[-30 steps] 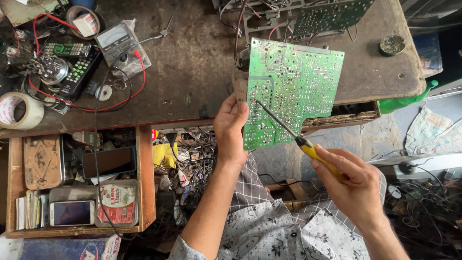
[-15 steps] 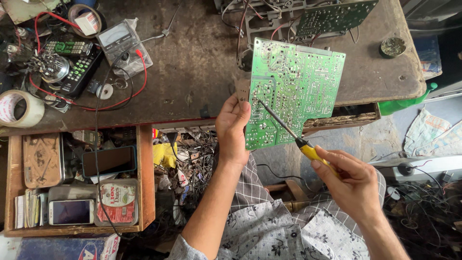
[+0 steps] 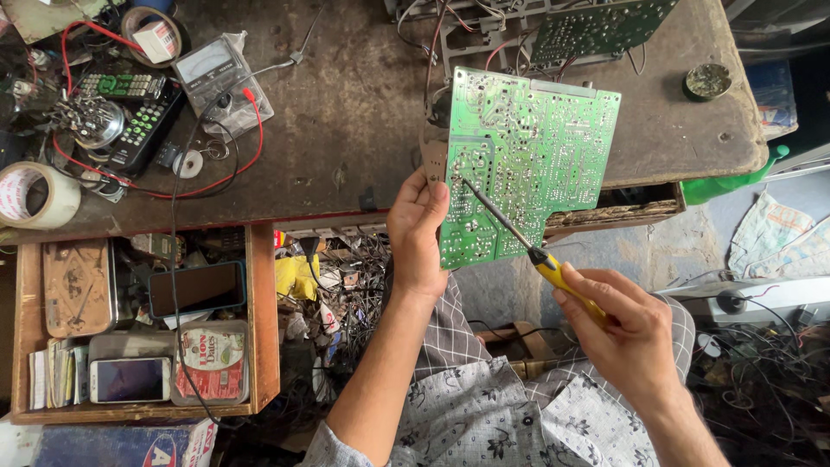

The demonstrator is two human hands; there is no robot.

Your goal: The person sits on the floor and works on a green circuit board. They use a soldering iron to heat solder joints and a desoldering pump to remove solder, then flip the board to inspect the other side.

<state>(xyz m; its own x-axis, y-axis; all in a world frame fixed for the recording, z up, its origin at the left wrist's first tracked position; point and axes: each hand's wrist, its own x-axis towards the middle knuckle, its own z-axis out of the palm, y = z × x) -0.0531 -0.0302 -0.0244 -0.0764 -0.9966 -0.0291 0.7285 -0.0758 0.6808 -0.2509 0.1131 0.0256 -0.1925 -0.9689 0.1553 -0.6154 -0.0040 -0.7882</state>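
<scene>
My left hand [image 3: 418,229] holds a green circuit board [image 3: 527,156] by its lower left edge, solder side facing me, above the front edge of the workbench [image 3: 346,130]. My right hand [image 3: 627,333] grips a screwdriver [image 3: 527,246] by its yellow handle. Its thin metal shaft runs up and left, with the tip touching the board's left part near my left thumb.
An open wooden drawer [image 3: 259,320] at left holds two phones and small boxes. A multimeter [image 3: 216,73] with red and black leads, remote controls [image 3: 138,117] and a tape roll [image 3: 35,195] lie on the bench's left. Another dark circuit board [image 3: 596,30] sits behind. Wires clutter the floor.
The screwdriver tip has slid up and left across the board's solder side. My left hand keeps its grip with only a slight shift of the board.
</scene>
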